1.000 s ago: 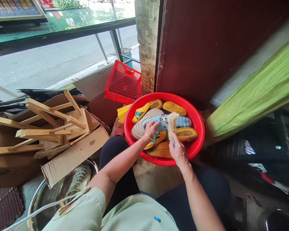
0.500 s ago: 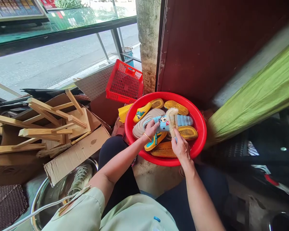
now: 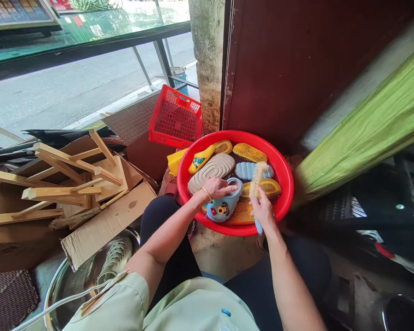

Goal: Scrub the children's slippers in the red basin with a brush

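Observation:
A light blue clog (image 3: 224, 207) with a cartoon figure on its front is tilted towards me over the near left part of a red basin (image 3: 288, 193). My left hand (image 3: 215, 187) grips it at the foot opening, fingers partly inside. In my right hand (image 3: 263, 209) is a scrub brush (image 3: 258, 177) with pale bristles and a blue handle, held upright just right of the clog and apart from it. Around them in the basin lie a beige sole (image 3: 212, 171), a blue sole (image 3: 246, 170), a yellow shoe (image 3: 200, 160) and several yellow soles (image 3: 250, 151). Water shows between them.
Behind the basin stands a red plastic crate (image 3: 175, 117). Wooden stools (image 3: 79, 174) and cardboard (image 3: 106, 225) are piled at left, above a metal bowl (image 3: 57, 285) holding a pale shoe (image 3: 115, 257). A green curtain (image 3: 365, 124) hangs at right.
The blue clog has come down and nearer to me and is turned, its opening now showing. The brush has moved off it to the right.

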Motion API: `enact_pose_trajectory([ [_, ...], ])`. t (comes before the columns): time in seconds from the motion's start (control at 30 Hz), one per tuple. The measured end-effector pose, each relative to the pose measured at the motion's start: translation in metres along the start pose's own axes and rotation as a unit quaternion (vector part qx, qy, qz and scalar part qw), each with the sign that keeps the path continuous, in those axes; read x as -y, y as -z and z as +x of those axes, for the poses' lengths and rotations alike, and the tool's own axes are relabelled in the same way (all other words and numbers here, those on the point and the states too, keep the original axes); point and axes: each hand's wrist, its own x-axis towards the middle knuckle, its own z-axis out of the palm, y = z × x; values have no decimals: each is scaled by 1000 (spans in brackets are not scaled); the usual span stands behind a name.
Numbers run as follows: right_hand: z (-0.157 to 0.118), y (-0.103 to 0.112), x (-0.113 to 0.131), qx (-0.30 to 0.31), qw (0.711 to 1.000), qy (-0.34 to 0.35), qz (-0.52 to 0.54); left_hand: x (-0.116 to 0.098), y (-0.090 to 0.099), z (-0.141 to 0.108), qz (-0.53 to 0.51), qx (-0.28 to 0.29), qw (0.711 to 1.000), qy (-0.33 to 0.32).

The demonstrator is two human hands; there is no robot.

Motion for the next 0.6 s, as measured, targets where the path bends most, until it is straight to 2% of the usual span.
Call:
enact_pose_trajectory([
  [0.07,2,-6,4,15,992,-59,108,3,-2,-2,77,-3,997,-9],
  [0.13,4,-15,9,31,980,-90,174,7,-6,-3,125,-21,992,12],
  [0.23,2,-33,19,79,975,-74,193,12,-13,0,143,-39,987,57],
  [0.37,-5,-45,29,128,977,-20,171,16,-13,6,150,-38,987,44],
  [0.43,-6,-40,31,107,982,-18,154,14,-8,6,100,-35,994,30],
  [0.5,-4,-30,31,59,987,-25,145,10,-1,4,0,-35,999,8],
  [0.6,-1,-13,29,-18,987,-25,161,2,10,-1,-176,-63,982,-28],
])
